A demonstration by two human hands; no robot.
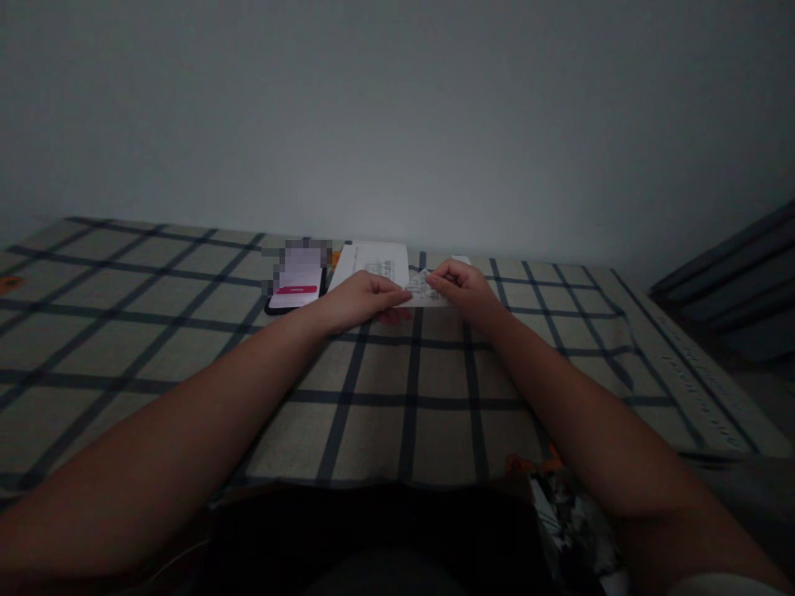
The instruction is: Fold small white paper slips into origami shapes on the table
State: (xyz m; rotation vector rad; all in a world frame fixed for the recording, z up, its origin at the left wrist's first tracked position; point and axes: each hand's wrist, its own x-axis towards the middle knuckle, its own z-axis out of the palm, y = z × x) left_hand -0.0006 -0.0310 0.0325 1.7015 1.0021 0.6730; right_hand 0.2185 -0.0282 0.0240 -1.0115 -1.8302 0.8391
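Note:
Between my two hands is a small white sheet with dark line print [421, 285], held just above the checked cloth. My left hand [366, 296] pinches its left end, thumb on top and fingers underneath. My right hand [463, 285] is closed at the right part of the sheet, thumb and forefinger pinched together on its face. Whether those fingertips hold a loose piece of it is too small to tell. Behind my left hand lies a larger white paper [373, 252] with a printed block, partly covered by the hand.
A phone [298, 281] with a lit screen and a red bar lies left of the papers. The checked cloth [378, 397] covers the surface up to the pale wall [397, 116]. Dark folded fabric [739, 281] is at the right edge. An orange patch [11, 284] shows far left.

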